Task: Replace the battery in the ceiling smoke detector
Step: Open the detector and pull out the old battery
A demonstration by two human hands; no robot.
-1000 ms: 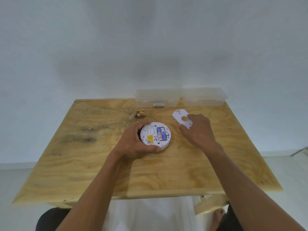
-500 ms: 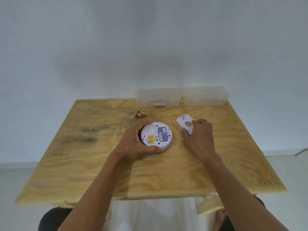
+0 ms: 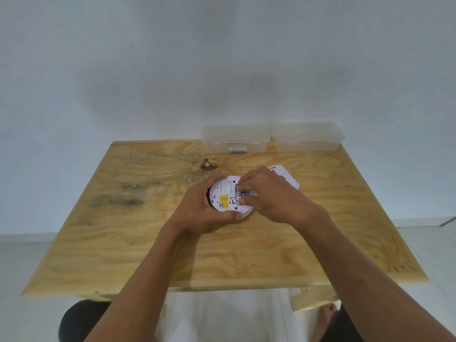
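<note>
- Left hand wraps its fingers around the rim of the round white smoke detector, steadying it back-up on the wooden table.
- Right hand pinches narrowly at the blue batteries in the open compartment.
- The batteries probably are small, rigid and slippery; lifting one end looks easiest.
- The detached cover lies behind the right hand.

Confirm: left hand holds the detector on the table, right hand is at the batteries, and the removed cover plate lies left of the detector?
Not quite. The head view shows the cover plate lying right of the detector, behind the right hand. The rest stands: the left hand holds the detector on the table, right fingers at the batteries.
</note>
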